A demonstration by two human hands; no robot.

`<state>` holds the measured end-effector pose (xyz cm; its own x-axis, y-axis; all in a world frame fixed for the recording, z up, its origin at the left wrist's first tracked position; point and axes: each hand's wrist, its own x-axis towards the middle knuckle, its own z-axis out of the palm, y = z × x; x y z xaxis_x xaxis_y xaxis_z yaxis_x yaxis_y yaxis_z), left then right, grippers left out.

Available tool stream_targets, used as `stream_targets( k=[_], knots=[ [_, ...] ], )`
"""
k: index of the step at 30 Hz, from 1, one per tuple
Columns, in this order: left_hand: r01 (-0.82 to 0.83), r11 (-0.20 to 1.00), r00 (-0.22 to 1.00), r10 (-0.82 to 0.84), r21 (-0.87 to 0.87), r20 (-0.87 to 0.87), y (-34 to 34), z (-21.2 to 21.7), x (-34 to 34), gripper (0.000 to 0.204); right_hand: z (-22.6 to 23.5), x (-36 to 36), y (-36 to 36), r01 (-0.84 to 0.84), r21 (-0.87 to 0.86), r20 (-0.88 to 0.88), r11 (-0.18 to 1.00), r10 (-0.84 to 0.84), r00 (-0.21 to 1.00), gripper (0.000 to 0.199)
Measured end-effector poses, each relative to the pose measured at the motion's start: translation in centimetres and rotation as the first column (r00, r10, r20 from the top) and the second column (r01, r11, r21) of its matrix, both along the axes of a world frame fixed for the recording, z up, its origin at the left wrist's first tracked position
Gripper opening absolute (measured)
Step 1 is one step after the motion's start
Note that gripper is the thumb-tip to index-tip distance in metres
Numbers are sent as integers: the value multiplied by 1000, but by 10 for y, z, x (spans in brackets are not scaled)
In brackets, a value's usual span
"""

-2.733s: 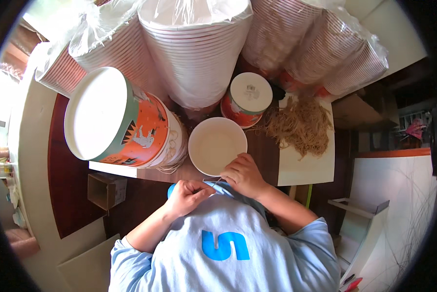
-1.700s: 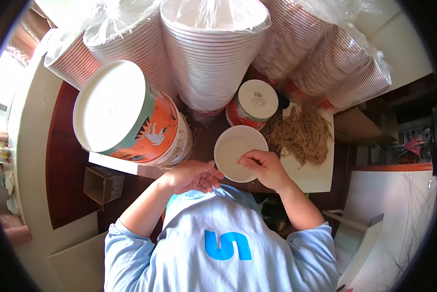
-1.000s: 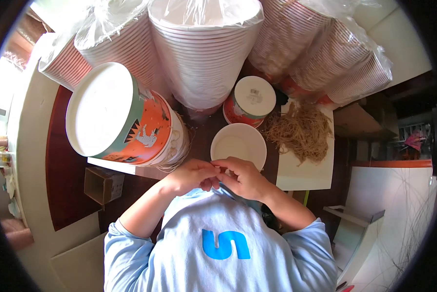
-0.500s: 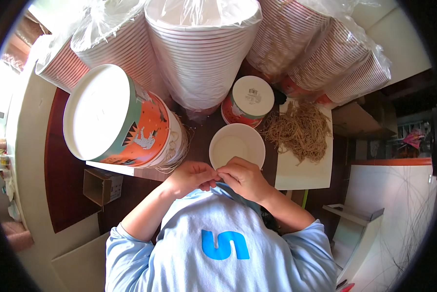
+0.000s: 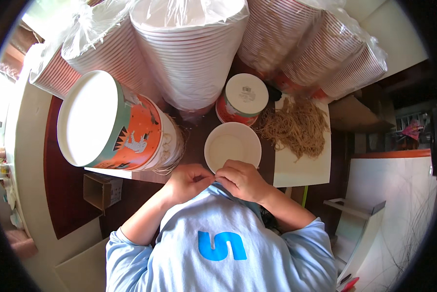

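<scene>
My left hand [image 5: 189, 182] and my right hand [image 5: 243, 180] meet fingertip to fingertip in front of my chest. Both are closed in a pinch; whatever lies between the fingers is too small to make out. Just beyond them an open white paper tub [image 5: 228, 142] stands on the table, its near rim partly behind my right hand. Behind it sits a red and green tub [image 5: 247, 95] with its white base facing up. To the right, a tangled heap of brown twine [image 5: 296, 129] rests on a pale sheet [image 5: 304, 170].
A large orange and green bucket [image 5: 138, 131] stands at left, with strands of twine around its lower part. Tall plastic-wrapped stacks of paper tubs [image 5: 189, 58] line the back. Below the table's left side is an open cardboard box [image 5: 101, 190]. A white cabinet [image 5: 389, 204] is at right.
The whole view has shifted slightly. My hands stay pinched together by the white tub, with the left fingers curled in a little more.
</scene>
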<state>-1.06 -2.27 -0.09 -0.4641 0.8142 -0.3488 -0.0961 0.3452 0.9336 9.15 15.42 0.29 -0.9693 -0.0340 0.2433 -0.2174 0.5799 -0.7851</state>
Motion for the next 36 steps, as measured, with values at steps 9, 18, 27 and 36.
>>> stream_targets(
  k=[9, 18, 27, 36],
  knots=[
    [205, 972, 892, -137, 114, -430, 7, 12, -5, 8, -9, 8, -1, 56, -19, -36, 998, -57, 998, 14],
    [85, 985, 960, -41, 153, -275, 11, 3, 3, 5, -16, 13, -2, 50, 11, -174, 999, -48, 984, 20],
    [-314, 949, 872, 276, -29, -403, 40, -38, -10, 19, -34, -10, 33, 195, -16, -9, 981, -195, 981, 10],
    [-335, 942, 845, 307, 14, -437, 63, -111, -39, 26, -74, -36, 84, 148, 583, 129, 799, -271, 954, 6]
  ],
)
